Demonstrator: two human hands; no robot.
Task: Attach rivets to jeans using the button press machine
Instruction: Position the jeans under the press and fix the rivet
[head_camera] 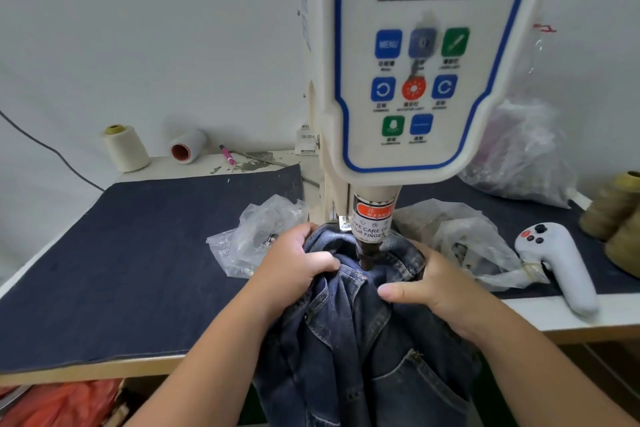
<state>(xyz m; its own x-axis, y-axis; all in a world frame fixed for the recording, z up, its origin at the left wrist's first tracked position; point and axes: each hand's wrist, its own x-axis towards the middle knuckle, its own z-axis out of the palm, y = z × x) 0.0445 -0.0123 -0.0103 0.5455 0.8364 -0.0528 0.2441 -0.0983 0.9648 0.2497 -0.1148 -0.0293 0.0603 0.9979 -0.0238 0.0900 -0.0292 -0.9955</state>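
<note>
The dark blue jeans hang over the table's front edge, bunched under the punch of the cream button press machine. The punch tip touches the denim near the waistband. My left hand grips a fold of the jeans just left of the punch, fingers curled into the cloth. My right hand holds the jeans to the right of the punch, its thumb stretched flat along the fabric and its fingers tucked behind the waistband. No rivet can be made out under the punch.
Clear plastic bags of small metal parts lie left and right of the machine. A grey handheld controller rests at the right edge. Thread cones stand at the back left, olive cones far right. Dark cloth covers the table.
</note>
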